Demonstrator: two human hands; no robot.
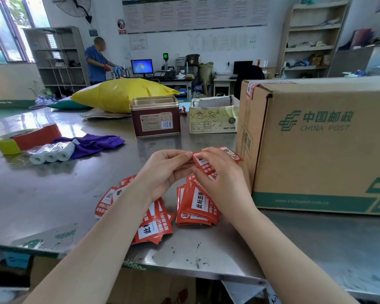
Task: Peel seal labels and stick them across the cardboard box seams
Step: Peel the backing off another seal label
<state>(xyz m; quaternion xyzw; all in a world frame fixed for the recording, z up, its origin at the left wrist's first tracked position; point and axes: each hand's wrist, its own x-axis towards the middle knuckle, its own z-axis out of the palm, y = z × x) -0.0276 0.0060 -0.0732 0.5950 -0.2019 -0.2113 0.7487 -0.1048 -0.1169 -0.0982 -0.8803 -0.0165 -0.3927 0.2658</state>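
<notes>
A red seal label (208,166) is being pinched at its corner by both hands, left hand (166,172) and right hand (221,178), above the counter (53,194), its long axis pointing toward the China Post box (320,145) just beside the nearer right hand

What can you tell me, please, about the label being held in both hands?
The label is a red strip with a white panel of dark print and a round mark near its far end. It looks like glossy sticker paper on its backing. It is held above the table, tilted, beside the box but seemingly not touching it. The left hand pinches its near corner; the right hand covers its middle, fingers at the same corner, as if starting to peel. More labels lie below it.
</notes>
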